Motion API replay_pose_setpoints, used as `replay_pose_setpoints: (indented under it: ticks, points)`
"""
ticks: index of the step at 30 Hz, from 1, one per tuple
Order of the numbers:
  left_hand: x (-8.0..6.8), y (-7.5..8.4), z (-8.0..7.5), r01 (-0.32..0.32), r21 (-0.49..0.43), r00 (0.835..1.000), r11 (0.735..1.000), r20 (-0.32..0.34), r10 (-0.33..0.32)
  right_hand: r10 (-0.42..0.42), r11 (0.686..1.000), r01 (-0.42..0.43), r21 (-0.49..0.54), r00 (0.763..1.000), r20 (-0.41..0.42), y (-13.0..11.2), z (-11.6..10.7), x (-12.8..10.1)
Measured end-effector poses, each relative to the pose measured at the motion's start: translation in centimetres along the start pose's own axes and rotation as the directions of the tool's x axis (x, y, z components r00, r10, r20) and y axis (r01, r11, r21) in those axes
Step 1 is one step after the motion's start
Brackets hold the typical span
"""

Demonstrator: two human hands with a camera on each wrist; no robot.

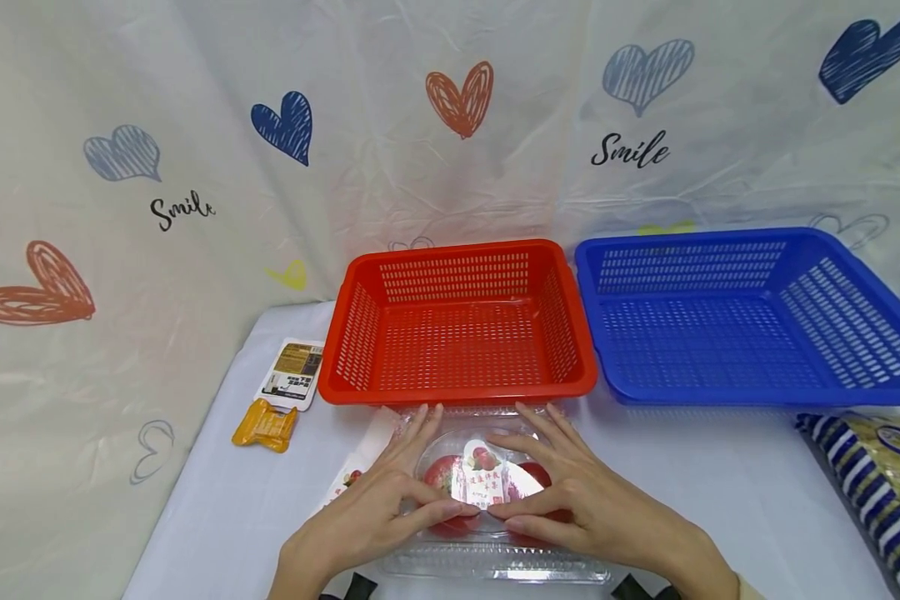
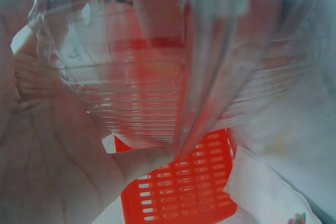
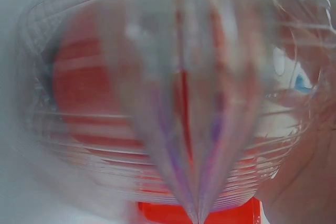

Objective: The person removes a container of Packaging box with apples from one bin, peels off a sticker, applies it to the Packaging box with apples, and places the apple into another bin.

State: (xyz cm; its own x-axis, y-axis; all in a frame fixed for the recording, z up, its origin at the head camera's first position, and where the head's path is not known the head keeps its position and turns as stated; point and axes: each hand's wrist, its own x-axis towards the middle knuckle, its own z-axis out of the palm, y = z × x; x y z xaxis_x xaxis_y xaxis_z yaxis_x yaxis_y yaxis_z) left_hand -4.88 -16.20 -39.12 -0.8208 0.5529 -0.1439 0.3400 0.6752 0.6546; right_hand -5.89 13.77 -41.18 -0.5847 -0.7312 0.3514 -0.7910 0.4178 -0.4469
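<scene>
A clear plastic clamshell box (image 1: 495, 567) lies on the white cloth in front of the red basket (image 1: 457, 398). Several round red fruits (image 1: 441, 472) show through its lid; their exact kind is hard to tell. On the lid sits a white label (image 1: 482, 483) with a printed red fruit. My left hand (image 1: 390, 500) rests on the lid's left side, fingers spread and stretched away from me. My right hand (image 1: 570, 496) lies likewise on the right side. Both hands' thumbs and index fingertips come close together by the label's lower edge. Both wrist views show the box's ribbed wall up close.
A blue basket (image 1: 720, 398) stands right of the red one. A white strip with fruit prints (image 1: 363, 458) lies partly under my left forearm. Farther left are an orange wrapped packet (image 1: 265, 427) and a white flat pack (image 1: 292, 372). A striped bag (image 1: 881, 483) lies at right.
</scene>
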Motion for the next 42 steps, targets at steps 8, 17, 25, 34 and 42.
replay_pose_setpoints:
  ticks: [8,17,25,34,42]
  points:
    - [0.0,-0.6,0.0,-0.043,-0.057,0.999,0.997,0.013,0.044,0.067,0.972,-0.065,0.224,0.998,-0.001,0.3,-1.0,-0.1]
    - [-0.7,-1.5,-0.2,-0.05,-0.163,0.989,0.985,-0.148,0.025,0.169,0.973,-0.149,0.178,0.981,-0.099,0.8,-1.5,-0.5]
    - [-1.1,-2.5,-0.4,0.007,-0.303,0.913,0.953,-0.386,-0.13,0.203,0.978,-0.208,0.002,0.954,-0.222,0.6,-2.4,-1.6]
    - [-0.3,-4.1,0.2,0.187,-0.614,0.889,0.767,-0.225,-0.398,0.497,0.822,-0.446,0.355,0.865,-0.065,2.1,-2.6,-3.2]
    - [0.2,-5.4,0.9,0.25,-0.679,0.917,0.691,-0.063,-0.394,0.626,0.544,-0.657,0.522,0.732,0.269,3.9,-2.7,-3.4]
